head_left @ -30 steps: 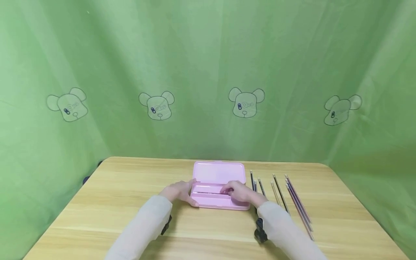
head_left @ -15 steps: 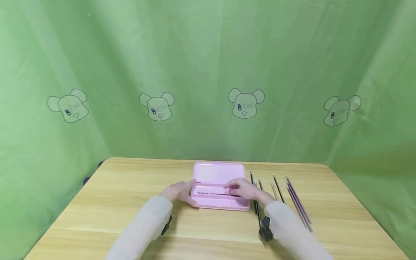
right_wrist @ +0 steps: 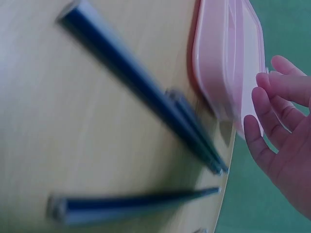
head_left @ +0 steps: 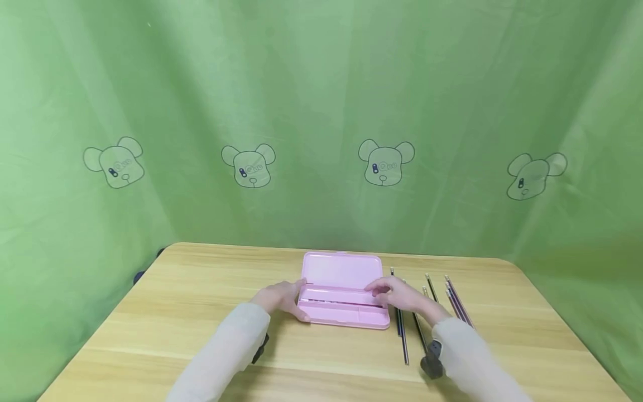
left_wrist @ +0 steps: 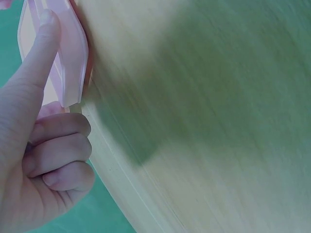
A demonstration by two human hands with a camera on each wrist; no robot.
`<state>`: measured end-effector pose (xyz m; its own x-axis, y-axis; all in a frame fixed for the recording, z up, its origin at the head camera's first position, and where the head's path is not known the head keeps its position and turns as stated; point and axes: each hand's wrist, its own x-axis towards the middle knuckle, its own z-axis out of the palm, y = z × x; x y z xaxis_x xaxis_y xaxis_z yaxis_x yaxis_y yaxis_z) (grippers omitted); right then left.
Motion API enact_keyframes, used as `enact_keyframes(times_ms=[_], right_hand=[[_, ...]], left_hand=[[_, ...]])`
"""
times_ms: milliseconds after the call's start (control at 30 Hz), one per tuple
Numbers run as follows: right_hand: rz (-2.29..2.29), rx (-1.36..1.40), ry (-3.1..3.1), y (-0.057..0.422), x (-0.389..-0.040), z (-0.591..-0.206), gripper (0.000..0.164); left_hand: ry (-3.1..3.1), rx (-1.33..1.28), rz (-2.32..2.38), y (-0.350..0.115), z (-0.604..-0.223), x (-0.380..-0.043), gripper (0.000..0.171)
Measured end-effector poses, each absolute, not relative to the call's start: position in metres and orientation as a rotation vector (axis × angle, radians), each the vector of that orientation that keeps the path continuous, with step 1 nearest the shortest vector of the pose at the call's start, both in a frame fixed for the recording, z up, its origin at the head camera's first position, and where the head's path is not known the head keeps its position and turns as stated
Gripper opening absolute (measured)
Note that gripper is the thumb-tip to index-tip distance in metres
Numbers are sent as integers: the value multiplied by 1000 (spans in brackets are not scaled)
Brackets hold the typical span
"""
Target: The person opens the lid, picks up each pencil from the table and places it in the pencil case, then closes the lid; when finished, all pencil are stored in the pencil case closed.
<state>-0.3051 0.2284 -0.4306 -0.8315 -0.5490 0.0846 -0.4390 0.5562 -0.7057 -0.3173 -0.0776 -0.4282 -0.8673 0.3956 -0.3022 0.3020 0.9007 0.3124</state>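
Observation:
An open pink pencil case [head_left: 342, 270] lies on the table with its lid tipped back. One pencil [head_left: 329, 302] lies lengthwise inside it. At the case's left end, my left hand [head_left: 281, 297] grips it, the thumb [left_wrist: 47, 26] on the front rim and the lower fingers curled. My right hand [head_left: 397, 295] hovers over the right end, fingers loosely bent. In the right wrist view that hand [right_wrist: 286, 111] has nothing in it, and its fingertips overlap the edge of the case [right_wrist: 214, 53].
Right of the case, several dark pencils [head_left: 404, 340] lie on the wooden table [head_left: 150, 335], some under my right forearm. Further right lie several purplish pencils [head_left: 457, 301], partly hidden by the sleeve. A green curtain [head_left: 321, 111] hangs behind the table's far edge.
My right hand has moved right, from the middle of the case to its right end, away from the pencil inside. The left hand has stayed on the case. The head view has shifted slightly.

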Motion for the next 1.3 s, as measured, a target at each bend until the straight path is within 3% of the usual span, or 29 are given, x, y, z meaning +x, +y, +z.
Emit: enact_keyframes(times_ms=[867, 1300], right_hand=[[-1065, -685, 2816, 338, -273, -430, 31], [-1018, -537, 2888, 376, -256, -433, 33]], left_hand=[[2703, 551, 395, -77, -433, -321, 112], [2699, 553, 384, -79, -431, -316, 105]])
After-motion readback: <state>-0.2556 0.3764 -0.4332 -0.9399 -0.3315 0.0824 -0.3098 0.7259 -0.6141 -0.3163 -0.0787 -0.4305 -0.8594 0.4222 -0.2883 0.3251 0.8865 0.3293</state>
